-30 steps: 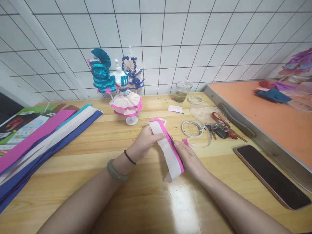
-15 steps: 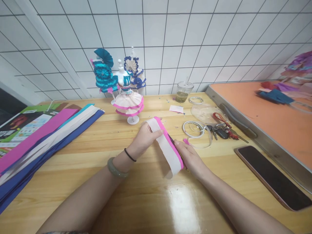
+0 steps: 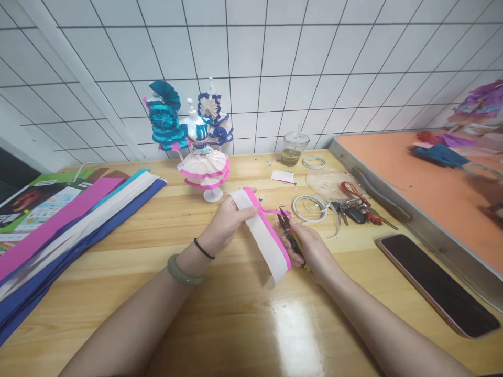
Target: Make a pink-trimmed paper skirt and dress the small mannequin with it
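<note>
Between the thumb and fingers of my left hand (image 3: 230,219) is the upper end of a white paper strip (image 3: 264,240) with a bright pink edge. The strip slants down to the right, and its lower end curls. A thin pink sliver (image 3: 271,211) sticks out rightward from the pink edge. My right hand (image 3: 312,248) is wrapped round dark scissors (image 3: 290,235), whose blades point up and are slightly apart, just right of the pink edge. Behind the strip stands a small dress form (image 3: 205,165) in a white paper skirt with pink trim.
Coloured paper strips (image 3: 90,220) lie at left. Two decorated forms stand near the tiled wall. At right are a glass cup (image 3: 291,149), tape rings (image 3: 310,209), keys (image 3: 356,214), a phone (image 3: 438,283) and an orange board (image 3: 424,183).
The scissors have come away from the pink edge, and their blades now show. A thin pink sliver now hangs out from the edge. The view has shifted slightly.
</note>
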`<state>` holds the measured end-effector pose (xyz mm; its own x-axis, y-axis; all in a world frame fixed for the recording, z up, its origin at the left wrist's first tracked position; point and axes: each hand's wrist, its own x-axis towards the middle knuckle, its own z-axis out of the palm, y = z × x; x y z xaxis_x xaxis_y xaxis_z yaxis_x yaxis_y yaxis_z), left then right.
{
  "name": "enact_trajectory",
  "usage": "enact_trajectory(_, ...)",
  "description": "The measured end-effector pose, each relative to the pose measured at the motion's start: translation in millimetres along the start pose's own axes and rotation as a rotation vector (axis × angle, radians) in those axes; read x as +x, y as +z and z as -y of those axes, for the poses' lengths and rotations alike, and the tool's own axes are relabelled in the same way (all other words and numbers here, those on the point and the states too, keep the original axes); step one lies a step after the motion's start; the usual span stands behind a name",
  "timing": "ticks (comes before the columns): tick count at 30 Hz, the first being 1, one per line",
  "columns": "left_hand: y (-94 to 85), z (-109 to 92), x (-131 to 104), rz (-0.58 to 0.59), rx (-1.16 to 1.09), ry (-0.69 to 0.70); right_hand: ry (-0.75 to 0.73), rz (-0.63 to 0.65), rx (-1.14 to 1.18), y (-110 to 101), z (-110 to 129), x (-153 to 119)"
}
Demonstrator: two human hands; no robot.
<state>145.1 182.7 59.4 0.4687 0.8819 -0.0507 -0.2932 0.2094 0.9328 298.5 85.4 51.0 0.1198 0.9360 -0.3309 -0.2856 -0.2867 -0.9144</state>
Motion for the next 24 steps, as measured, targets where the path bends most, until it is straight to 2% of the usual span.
enact_trajectory(4,0.9,-3.7,0.1,-0.012,-0.056,-0.007,0.027,-0.081,0.141,-5.0,5.4,2.5)
enact_trajectory(9,-0.7,-4.1,0.9,-0.032,-0.042,-0.007,-0.208,-0.271,0.252,-8.9,14.9,1.4)
enact_trajectory(12,-3.1,-2.8,1.1,-0.040,-0.030,-0.012,-0.261,-0.276,0.360,-15.8,19.5,3.8)
enact_trajectory(18,-4.9,-2.0,1.6,-0.049,-0.016,-0.051,-0.249,-0.292,0.551,-39.6,30.4,14.4)
enact_trajectory(21,-4.6,-2.5,1.8,-0.064,-0.011,-0.067,-0.373,-0.340,0.490,-38.8,32.2,12.5)
enact_trajectory(22,-4.3,-2.7,1.6,-0.063,-0.013,-0.072,-0.388,-0.321,0.415,-35.2,30.8,10.4)
enact_trajectory(24,-3.8,-3.0,1.1,-0.044,-0.016,-0.070,-0.311,-0.183,0.178,-24.8,25.1,4.8)
